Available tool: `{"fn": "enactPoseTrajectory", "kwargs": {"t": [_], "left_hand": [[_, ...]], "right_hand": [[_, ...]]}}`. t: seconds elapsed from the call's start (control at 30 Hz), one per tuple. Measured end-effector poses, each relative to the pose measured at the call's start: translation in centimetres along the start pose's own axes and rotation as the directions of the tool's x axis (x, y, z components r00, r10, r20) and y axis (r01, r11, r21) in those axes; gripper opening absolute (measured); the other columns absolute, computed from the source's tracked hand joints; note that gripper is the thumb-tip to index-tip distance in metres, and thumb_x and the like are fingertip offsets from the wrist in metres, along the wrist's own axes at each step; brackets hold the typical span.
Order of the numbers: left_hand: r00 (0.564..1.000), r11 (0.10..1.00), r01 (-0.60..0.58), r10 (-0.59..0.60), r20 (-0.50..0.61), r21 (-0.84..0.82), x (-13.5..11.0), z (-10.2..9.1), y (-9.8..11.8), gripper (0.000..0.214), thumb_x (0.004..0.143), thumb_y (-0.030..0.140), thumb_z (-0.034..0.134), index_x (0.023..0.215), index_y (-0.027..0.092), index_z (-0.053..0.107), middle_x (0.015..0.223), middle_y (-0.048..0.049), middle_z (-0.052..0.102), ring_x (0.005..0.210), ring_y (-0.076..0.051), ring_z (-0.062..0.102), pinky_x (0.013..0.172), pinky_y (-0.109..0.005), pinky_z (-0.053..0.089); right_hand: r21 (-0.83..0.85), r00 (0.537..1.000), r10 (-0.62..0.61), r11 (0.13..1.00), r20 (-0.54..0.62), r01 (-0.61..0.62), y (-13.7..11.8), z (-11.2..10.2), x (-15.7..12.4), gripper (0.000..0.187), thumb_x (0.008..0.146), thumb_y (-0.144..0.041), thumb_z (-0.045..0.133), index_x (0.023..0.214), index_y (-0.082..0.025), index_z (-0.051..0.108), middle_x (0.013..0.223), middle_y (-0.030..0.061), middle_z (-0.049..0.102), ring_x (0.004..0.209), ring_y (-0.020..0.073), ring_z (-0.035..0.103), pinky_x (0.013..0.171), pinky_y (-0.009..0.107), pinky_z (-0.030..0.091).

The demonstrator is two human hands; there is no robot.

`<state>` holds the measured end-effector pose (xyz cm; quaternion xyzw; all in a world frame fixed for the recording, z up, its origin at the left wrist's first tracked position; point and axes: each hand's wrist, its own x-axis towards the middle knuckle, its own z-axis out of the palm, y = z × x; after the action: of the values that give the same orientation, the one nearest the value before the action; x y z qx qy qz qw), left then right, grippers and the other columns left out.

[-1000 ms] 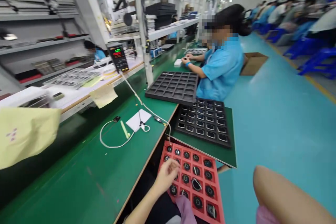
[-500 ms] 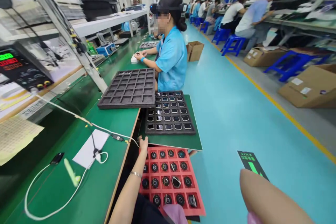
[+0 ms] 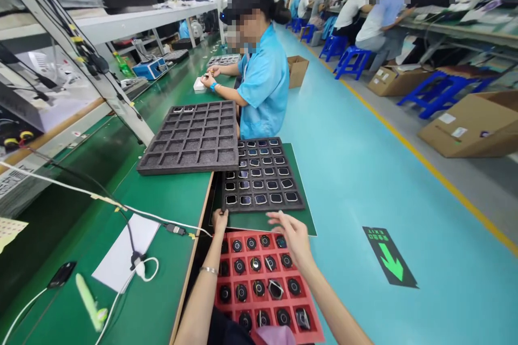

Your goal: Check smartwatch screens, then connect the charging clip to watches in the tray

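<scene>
Left hand [image 3: 220, 221]: still at the red tray [image 3: 308, 296] far corner, possibly pinching its rim; unclear.
Right hand [image 3: 292, 233]: newly arrived, fingers spread above it.

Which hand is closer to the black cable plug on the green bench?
Left. The left hand rests at the upper left corner of the red tray, beside the plug; the right hand is over its upper right.

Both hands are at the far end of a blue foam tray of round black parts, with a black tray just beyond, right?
Only the colour is wrong: the head view shows a red foam tray. The left hand and right hand are at its far end, it holds round black parts, and the black tray lies just beyond.
</scene>
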<state>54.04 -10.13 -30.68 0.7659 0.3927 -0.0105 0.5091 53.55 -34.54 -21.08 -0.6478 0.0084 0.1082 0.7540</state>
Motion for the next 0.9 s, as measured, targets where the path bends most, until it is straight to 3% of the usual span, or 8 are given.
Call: {"fn": "enactPoseTrajectory", "kwargs": {"t": [0.1, 0.2, 0.3, 0.4, 0.57, 0.63, 0.8, 0.9], "left_hand": [[0.999, 0.999, 0.015, -0.016, 0.038, 0.042, -0.4, -0.2, 0.0, 0.029, 0.09, 0.032, 0.057, 0.113, 0.015, 0.056, 0.113, -0.0089, 0.058, 0.097, -0.021, 0.06, 0.082, -0.041, 0.053], [0.996, 0.998, 0.027, -0.032, 0.089, 0.059, -1.4, 0.5, 0.1, 0.03, 0.089, 0.033, 0.057, 0.113, 0.014, 0.056, 0.113, -0.009, 0.058, 0.097, -0.022, 0.06, 0.082, -0.041, 0.053], [0.987, 0.999, 0.035, -0.041, 0.157, 0.039, -2.9, 1.8, 0.1, 0.031, 0.089, 0.033, 0.057, 0.115, 0.015, 0.055, 0.115, -0.0093, 0.057, 0.099, -0.022, 0.059, 0.083, -0.042, 0.052], [0.963, 0.999, 0.048, -0.042, 0.266, -0.014, -5.0, 2.8, -0.3, 0.031, 0.09, 0.033, 0.057, 0.114, 0.015, 0.056, 0.116, -0.0092, 0.057, 0.099, -0.022, 0.059, 0.084, -0.042, 0.052], [0.86, 0.983, 0.121, -0.035, 0.509, -0.136, -8.8, 2.1, -2.9, 0.027, 0.089, 0.031, 0.058, 0.109, 0.013, 0.058, 0.107, -0.0081, 0.061, 0.092, -0.02, 0.061, 0.079, -0.039, 0.054], [0.834, 0.969, 0.176, -0.055, 0.549, -0.172, -9.9, 1.6, -4.3, 0.025, 0.09, 0.031, 0.057, 0.107, 0.013, 0.058, 0.104, -0.0076, 0.062, 0.089, -0.019, 0.062, 0.077, -0.037, 0.054], [0.869, 0.918, 0.322, -0.19, 0.456, -0.23, -10.9, 1.1, -7.0, 0.028, 0.091, 0.034, 0.055, 0.11, 0.013, 0.057, 0.104, -0.0078, 0.061, 0.087, -0.018, 0.062, 0.075, -0.036, 0.054], [0.891, 0.893, 0.358, -0.241, 0.385, -0.271, -11.0, 0.9, -7.3, 0.028, 0.091, 0.034, 0.055, 0.11, 0.013, 0.057, 0.104, -0.0078, 0.061, 0.086, -0.018, 0.062, 0.074, -0.036, 0.055]], "right_hand": [[0.107, 0.977, 0.195, 0.977, -0.09, -0.185, 2.9, 0.1, 2.4, 0.023, 0.097, -0.032, 0.055, 0.109, -0.013, 0.059, 0.106, 0.0079, 0.061, 0.091, 0.0211, 0.062, 0.079, 0.04, 0.054], [0.204, 0.916, 0.36, 0.924, -0.177, -0.323, 5.7, 1.0, 5.0, 0.024, 0.096, -0.031, 0.056, 0.112, -0.013, 0.057, 0.105, 0.0075, 0.061, 0.087, 0.0199, 0.063, 0.074, 0.037, 0.055], [0.27, 0.857, 0.435, 0.891, -0.275, -0.365, 7.6, 1.7, 6.9, 0.025, 0.095, -0.03, 0.058, 0.115, -0.014, 0.056, 0.109, 0.008, 0.059, 0.089, 0.0202, 0.062, 0.074, 0.037, 0.055], [0.304, 0.825, 0.454, 0.881, -0.336, -0.362, 8.3, 1.0, 7.2, 0.026, 0.095, -0.029, 0.058, 0.115, -0.014, 0.056, 0.11, 0.008, 0.059, 0.089, 0.0204, 0.062, 0.074, 0.037, 0.055], [0.334, 0.822, 0.424, 0.892, -0.38, -0.306, 8.2, -3.8, 4.5, 0.023, 0.095, -0.029, 0.058, 0.112, -0.013, 0.057, 0.106, 0.0072, 0.06, 0.086, 0.0194, 0.062, 0.072, 0.035, 0.055], [0.346, 0.822, 0.411, 0.895, -0.393, -0.282, 8.3, -6.5, 2.4, 0.022, 0.095, -0.029, 0.058, 0.11, -0.013, 0.058, 0.104, 0.0066, 0.061, 0.084, 0.0186, 0.063, 0.071, 0.034, 0.055], [0.341, 0.795, 0.403, 0.902, -0.453, -0.263, 8.9, -13.5, -4.1, 0.02, 0.094, -0.028, 0.058, 0.108, -0.014, 0.058, 0.092, 0.0035, 0.063, 0.066, 0.0137, 0.062, 0.059, 0.027, 0.054], [0.321, 0.786, 0.386, 0.913, -0.483, -0.251, 8.3, -17.6, -7.7, 0.029, 0.081, -0.027, 0.067, 0.108, -0.021, 0.059, 0.09, 0.001, 0.068, 0.062, 0.0172, 0.065, 0.052, 0.026, 0.053]]}}
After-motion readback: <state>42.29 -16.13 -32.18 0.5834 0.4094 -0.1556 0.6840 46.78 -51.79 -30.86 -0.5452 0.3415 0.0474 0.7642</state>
